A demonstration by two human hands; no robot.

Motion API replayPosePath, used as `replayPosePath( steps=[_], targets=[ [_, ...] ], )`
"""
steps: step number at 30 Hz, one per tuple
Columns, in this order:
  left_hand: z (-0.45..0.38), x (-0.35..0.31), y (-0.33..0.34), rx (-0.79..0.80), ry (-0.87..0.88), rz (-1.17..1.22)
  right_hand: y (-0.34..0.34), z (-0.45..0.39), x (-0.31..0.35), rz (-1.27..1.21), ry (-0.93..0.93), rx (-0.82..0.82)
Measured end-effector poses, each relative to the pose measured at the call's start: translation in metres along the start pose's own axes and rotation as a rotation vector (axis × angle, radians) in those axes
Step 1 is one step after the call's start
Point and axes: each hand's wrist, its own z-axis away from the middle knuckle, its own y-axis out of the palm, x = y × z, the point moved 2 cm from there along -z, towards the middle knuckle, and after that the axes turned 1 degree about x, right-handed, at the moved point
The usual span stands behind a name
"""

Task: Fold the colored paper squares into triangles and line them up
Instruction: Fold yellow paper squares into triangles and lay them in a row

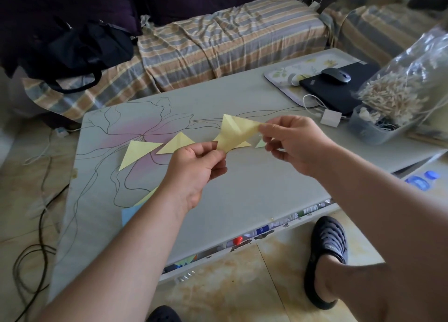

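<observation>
Both hands hold one yellow paper in the air above the table, partly folded and creased. My left hand pinches its lower left corner and my right hand pinches its right corner. On the table behind it lie two yellow folded triangles in a row. A third yellow triangle is mostly hidden behind the held paper. A pale green triangle peeks out by my right hand. Under my left forearm show a blue paper and a yellow paper edge.
At the table's far right stand a tray, a black laptop with a mouse, a white charger and a plastic tub under a bag of wooden clips. A striped sofa lies behind. Cables run over the floor on the left.
</observation>
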Motion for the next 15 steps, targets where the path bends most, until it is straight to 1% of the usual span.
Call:
replayPosePath(
  steps=[3, 8, 11, 15],
  targets=[
    [-0.001, -0.001, -0.007, -0.02, -0.01, -0.006, -0.013, -0.003, 0.004, -0.046, 0.003, -0.03],
    [-0.004, -0.005, -0.022, -0.028, -0.009, -0.005, -0.025, -0.006, 0.008, 0.035, -0.029, -0.062],
    [-0.004, -0.002, -0.025, -0.01, -0.007, -0.035, -0.019, -0.005, 0.006, 0.168, -0.059, -0.016],
    [-0.005, 0.001, -0.023, 0.028, 0.024, -0.156, -0.01, 0.0, 0.002, 0.392, -0.089, 0.084]
  ],
)
